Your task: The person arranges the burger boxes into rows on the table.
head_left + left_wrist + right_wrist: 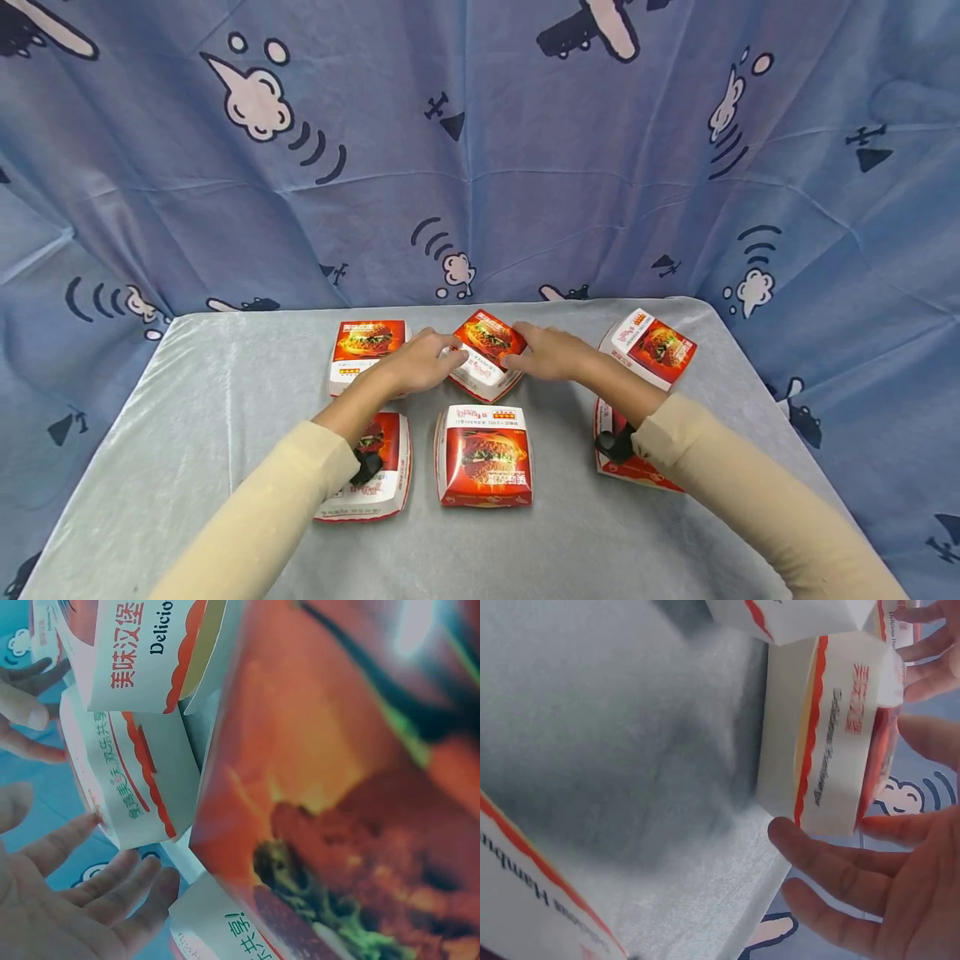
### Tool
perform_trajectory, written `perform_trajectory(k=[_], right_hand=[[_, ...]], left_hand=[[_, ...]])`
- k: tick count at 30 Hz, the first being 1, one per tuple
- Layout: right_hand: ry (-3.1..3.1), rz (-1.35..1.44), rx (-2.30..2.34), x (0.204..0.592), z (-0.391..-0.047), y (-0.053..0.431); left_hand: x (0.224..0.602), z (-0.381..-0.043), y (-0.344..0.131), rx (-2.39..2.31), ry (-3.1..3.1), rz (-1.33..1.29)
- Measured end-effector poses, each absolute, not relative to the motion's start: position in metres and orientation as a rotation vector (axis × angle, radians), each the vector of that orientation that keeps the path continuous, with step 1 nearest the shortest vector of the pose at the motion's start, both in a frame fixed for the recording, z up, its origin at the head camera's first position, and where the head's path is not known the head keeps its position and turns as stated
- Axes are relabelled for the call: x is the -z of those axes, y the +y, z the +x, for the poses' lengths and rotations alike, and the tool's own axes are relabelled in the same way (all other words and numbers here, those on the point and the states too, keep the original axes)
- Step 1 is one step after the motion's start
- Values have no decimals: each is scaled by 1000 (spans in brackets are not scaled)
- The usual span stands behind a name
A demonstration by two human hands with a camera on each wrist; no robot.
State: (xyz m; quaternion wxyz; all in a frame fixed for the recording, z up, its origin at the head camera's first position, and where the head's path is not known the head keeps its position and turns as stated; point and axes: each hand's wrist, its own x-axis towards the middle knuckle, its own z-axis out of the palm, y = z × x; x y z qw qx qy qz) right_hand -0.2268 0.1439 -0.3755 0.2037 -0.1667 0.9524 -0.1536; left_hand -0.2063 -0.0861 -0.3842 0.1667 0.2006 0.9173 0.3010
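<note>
A red and white hamburger box (486,357) sits turned at an angle in the middle of the back row, between my two hands. My left hand (422,363) is at its left side; in the left wrist view the index fingertip touches the box's (124,776) edge while the other fingers spread loosely. On the opposite side my right hand (553,353) has its fingertips at the far corner and top edge. The right wrist view shows those fingers (832,862) nearly straight against the carton (840,742).
Similar boxes surround it: one back left (369,340), one front left (382,492), one front middle (484,457), one back right (651,346) and one front right (637,475), partly under my right forearm. A grey cloth covers the table (247,400); a blue patterned curtain (375,217) hangs behind.
</note>
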Motion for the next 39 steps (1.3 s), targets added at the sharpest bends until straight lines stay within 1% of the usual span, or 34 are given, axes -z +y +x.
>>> perform_trajectory(k=[9,18,32,39], right_hand=[[2649,-442,438,379,-227,143],[2573,-547,501,382,-234,142],[2568,-626,586,386,-233,140],[2520,-717,690,390,-235,141]], left_hand=[[385,-205,-85,-891,2600,535],[387,-203,-84,-884,2591,521],[389,-199,-84,-861,2559,487],[386,-199,-85,-835,2508,491]])
